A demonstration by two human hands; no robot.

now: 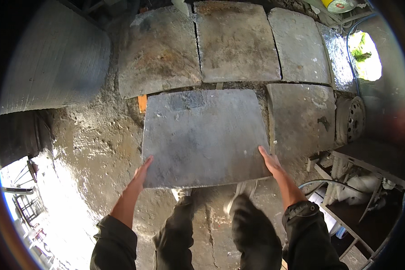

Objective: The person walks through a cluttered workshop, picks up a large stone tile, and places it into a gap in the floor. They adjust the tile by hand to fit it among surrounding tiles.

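Both my hands grip a large grey slab by its side edges near the front corners, above the floor between my legs and the laid slabs. My left hand is on its left edge, with the fingers along the side. My right hand is on its right edge. A stained slab lies just right of the held one, and a small orange piece, apparently wood, shows beside its far left corner.
Several worn slabs line the back. A large grey panel fills the upper left. At right are a metal wheel, a hose, a bright opening and a low metal stand. The rough floor shows at left.
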